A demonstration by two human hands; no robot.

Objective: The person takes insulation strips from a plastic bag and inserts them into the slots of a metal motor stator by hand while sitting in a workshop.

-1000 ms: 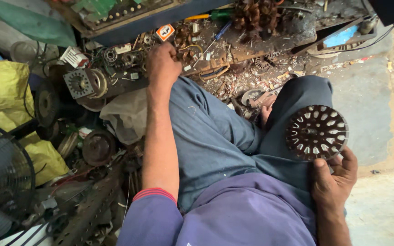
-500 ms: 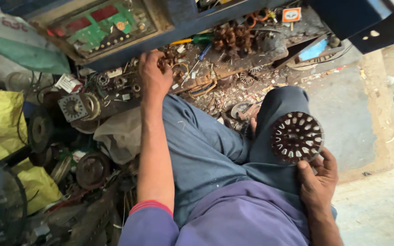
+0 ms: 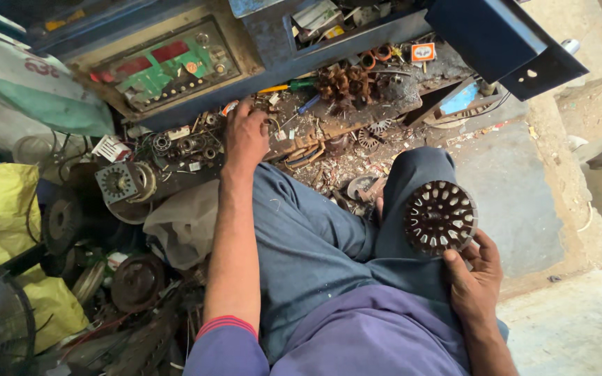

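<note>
Resting on the person's raised knee at the right, the round slotted motor core [image 3: 440,217] is gripped by the right hand [image 3: 474,278], fingers curled about its near rim and thumb against the edge. It appears to be laminated metal: likely heavy for its size, rigid, with thin slot teeth that could catch skin; the outer rim is the sound place to hold. The left hand [image 3: 245,138] reaches far across to the cluttered workbench [image 3: 412,87], palm down among small parts beside a green-handled screwdriver [image 3: 290,86]; whether it has closed on anything cannot be told.
</note>
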